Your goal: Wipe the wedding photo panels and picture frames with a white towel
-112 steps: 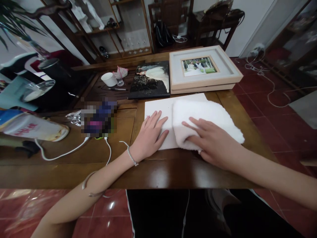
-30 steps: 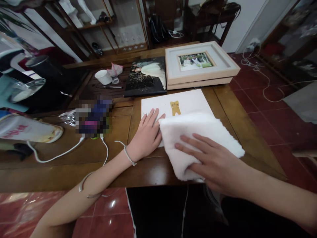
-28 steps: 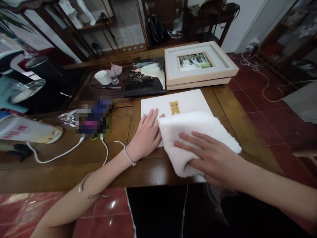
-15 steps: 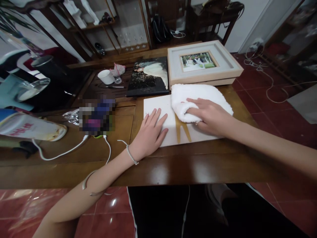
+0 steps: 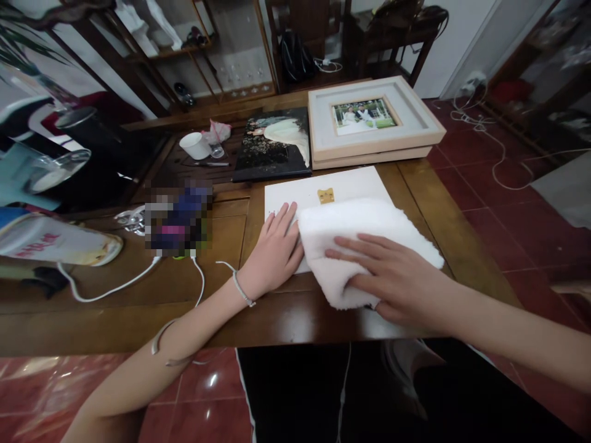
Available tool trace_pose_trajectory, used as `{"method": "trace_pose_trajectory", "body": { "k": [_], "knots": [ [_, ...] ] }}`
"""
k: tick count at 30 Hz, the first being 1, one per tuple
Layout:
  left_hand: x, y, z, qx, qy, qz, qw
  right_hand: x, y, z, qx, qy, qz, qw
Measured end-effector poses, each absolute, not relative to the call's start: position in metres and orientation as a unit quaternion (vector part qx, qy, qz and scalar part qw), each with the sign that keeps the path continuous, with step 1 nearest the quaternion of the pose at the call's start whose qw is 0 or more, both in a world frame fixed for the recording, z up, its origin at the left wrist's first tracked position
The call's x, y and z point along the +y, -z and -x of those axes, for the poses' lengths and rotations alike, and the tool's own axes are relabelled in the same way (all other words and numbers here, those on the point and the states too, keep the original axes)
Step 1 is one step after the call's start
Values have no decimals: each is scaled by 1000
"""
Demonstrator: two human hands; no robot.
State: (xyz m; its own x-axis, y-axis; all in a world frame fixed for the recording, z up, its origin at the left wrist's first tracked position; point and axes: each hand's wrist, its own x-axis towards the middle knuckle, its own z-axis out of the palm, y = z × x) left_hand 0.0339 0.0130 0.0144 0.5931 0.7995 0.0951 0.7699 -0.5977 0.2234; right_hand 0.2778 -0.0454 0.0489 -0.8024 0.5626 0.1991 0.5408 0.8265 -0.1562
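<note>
A white flat panel [image 5: 353,183] lies on the wooden table, with a small gold-coloured piece [image 5: 325,195] showing near its far edge. My left hand [image 5: 272,255] rests flat on the panel's left side, fingers stretched out. Over the panel's near and right part spreads a fluffy white towel [image 5: 357,218]. My right hand [image 5: 392,277] presses on this towel, its thumb side bunching the cloth at the near edge. The towel hides the lower part of the gold piece and much of the panel.
Behind the panel lie a dark photo board [image 5: 277,144] and stacked light-wood picture frames [image 5: 318,151]. Further left are a white cup [image 5: 194,146], a blurred-out device [image 5: 178,215] with white cables, and a large printed container [image 5: 60,240]. The table's front edge [image 5: 295,341] runs close to me.
My right hand has drawn the towel toward me, past the panel's near edge. The panel's far edge and the gold piece's top are now uncovered. My left hand stays put.
</note>
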Motion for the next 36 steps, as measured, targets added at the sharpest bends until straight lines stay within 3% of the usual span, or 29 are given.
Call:
{"method": "trace_pose_trajectory", "body": {
  "k": [9,16,22,36],
  "knots": [
    [11,-19,-36,454,-78,-885,74,17,-50,-291,-914,-43,386,119],
    [11,-18,-36,452,-90,-884,76,-18,-48,-274,-921,-30,366,134],
    [14,-15,-33,438,-75,-893,73,-55,-48,-267,-942,-88,305,110],
    [12,-19,-36,453,-69,-886,71,9,-44,-292,-922,-20,368,122]
  ]
}}
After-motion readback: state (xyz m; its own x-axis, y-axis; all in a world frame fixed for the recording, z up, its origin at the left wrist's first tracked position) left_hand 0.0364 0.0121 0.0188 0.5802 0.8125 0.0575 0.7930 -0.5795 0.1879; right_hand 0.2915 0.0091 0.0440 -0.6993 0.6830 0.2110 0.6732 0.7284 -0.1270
